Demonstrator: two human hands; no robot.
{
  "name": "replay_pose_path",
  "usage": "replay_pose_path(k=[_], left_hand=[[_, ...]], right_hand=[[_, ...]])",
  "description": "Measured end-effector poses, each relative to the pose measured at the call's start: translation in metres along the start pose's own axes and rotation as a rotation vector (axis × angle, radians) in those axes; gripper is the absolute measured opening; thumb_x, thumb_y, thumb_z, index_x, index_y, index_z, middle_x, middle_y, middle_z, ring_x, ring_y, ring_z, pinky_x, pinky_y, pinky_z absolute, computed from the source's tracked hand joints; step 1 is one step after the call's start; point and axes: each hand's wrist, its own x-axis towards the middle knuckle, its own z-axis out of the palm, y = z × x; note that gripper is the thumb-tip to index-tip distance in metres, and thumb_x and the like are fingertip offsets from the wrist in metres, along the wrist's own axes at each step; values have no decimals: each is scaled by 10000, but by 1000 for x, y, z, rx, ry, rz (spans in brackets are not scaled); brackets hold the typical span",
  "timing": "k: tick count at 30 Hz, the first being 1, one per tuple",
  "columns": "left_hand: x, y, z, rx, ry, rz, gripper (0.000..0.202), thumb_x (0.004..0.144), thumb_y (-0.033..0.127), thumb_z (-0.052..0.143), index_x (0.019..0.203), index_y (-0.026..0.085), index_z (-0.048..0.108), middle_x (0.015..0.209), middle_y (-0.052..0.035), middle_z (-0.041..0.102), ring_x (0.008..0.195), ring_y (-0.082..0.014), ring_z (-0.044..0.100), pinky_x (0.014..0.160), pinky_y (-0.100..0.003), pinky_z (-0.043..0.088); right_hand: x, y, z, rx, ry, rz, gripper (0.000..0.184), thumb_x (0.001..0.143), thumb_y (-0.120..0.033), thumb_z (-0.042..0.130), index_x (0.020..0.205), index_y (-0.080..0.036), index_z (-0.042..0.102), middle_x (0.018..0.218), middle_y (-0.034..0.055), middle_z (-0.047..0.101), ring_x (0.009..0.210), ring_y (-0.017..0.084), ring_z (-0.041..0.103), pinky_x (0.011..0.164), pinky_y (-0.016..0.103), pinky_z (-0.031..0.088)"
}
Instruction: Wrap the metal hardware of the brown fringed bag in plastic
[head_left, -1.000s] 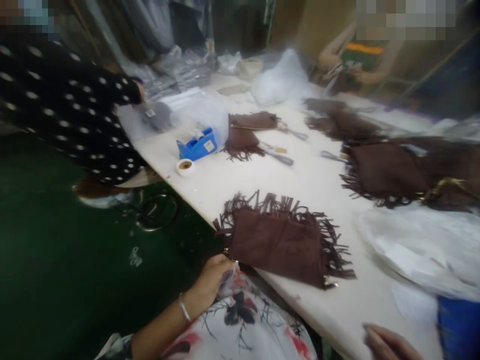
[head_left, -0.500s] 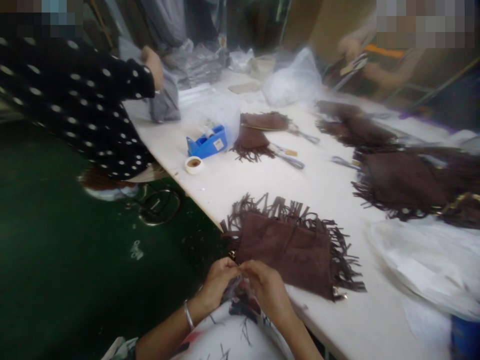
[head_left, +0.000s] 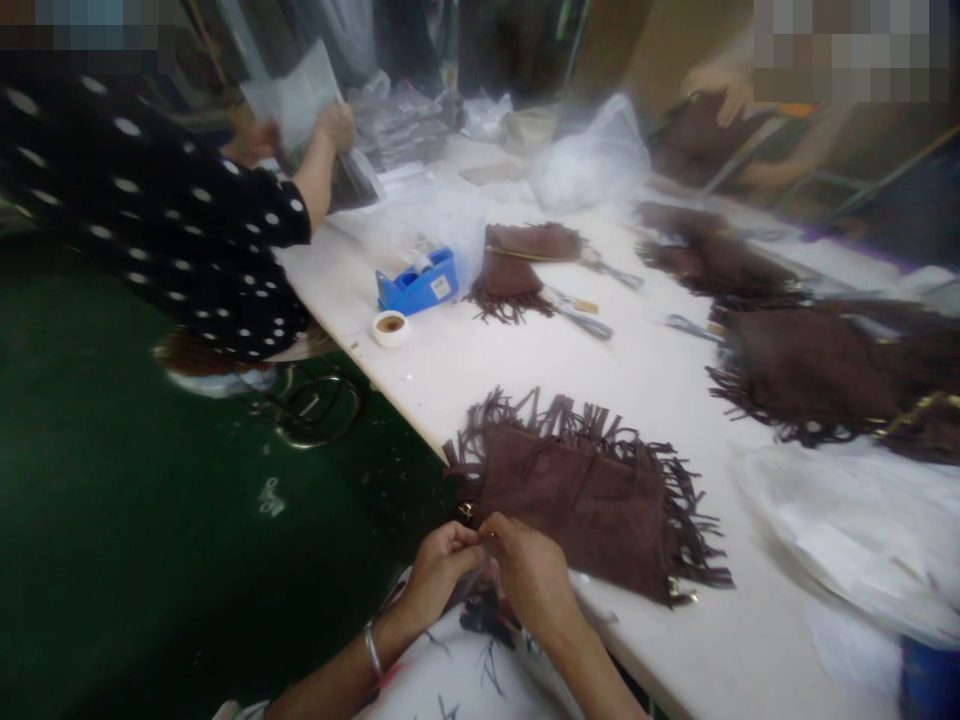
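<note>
A dark brown fringed bag [head_left: 570, 500] lies flat at the near edge of the table, its fringe spread on the far and right sides. Gold-coloured metal fittings show at its two near corners. My left hand [head_left: 442, 570], with a silver bangle at the wrist, is closed in a pinch just below the bag's near left corner. Against its fingertips, my right hand [head_left: 529, 570] is pinched too, close to the bag's near edge. What sits between the fingertips is too small or hidden to make out. Both hands are above my patterned clothing.
On the white table [head_left: 450, 390] are a blue tape dispenser [head_left: 420, 283], a tape roll [head_left: 390, 328], more brown fringed bags [head_left: 817, 365] and white plastic [head_left: 862, 530] at right. One co-worker in polka dots [head_left: 202, 220] stands left; another's hand [head_left: 724, 90] holds brown material.
My hands stay pinched together, with slight finger movement. The co-worker at left has raised a pale plastic sheet or bag. At far right, the other co-worker's hands have shifted on brown material.
</note>
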Motion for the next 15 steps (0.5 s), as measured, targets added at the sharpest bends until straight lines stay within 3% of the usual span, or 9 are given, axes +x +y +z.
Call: replay_pose_path(k=[5, 8, 11, 15], left_hand=[[6, -3, 0, 17, 49, -14, 325, 685, 428, 758, 722, 149, 595, 634, -29, 652, 551, -160, 590, 568, -265, 419], [10, -10, -3, -39, 53, -42, 319, 679, 419, 762, 708, 149, 594, 630, -25, 646, 556, -161, 592, 574, -269, 417], [11, -14, -3, -146, 50, -82, 317, 644, 396, 787, 698, 144, 603, 651, -32, 654, 579, -166, 602, 595, -277, 427], [9, -9, 3, -262, 53, -138, 334, 568, 359, 838, 676, 136, 615, 611, -23, 636, 560, -157, 590, 591, -277, 432]], right_hand=[[4, -3, -1, -80, -44, -1, 191, 886, -124, 450, 931, -241, 594, 847, 15, 694, 772, 149, 649, 608, 221, 325], [3, -3, 0, -82, -40, 56, 228, 866, -128, 473, 1068, -213, 531, 805, 28, 703, 733, 171, 669, 590, 230, 330], [-1, -1, 5, -2, 10, 122, 269, 870, -163, 473, 1138, -192, 462, 762, 23, 701, 710, 186, 680, 575, 232, 343], [-10, 2, 20, 223, 115, 193, 148, 893, -212, 423, 1035, -219, 465, 778, 5, 697, 691, 172, 680, 585, 227, 386]])
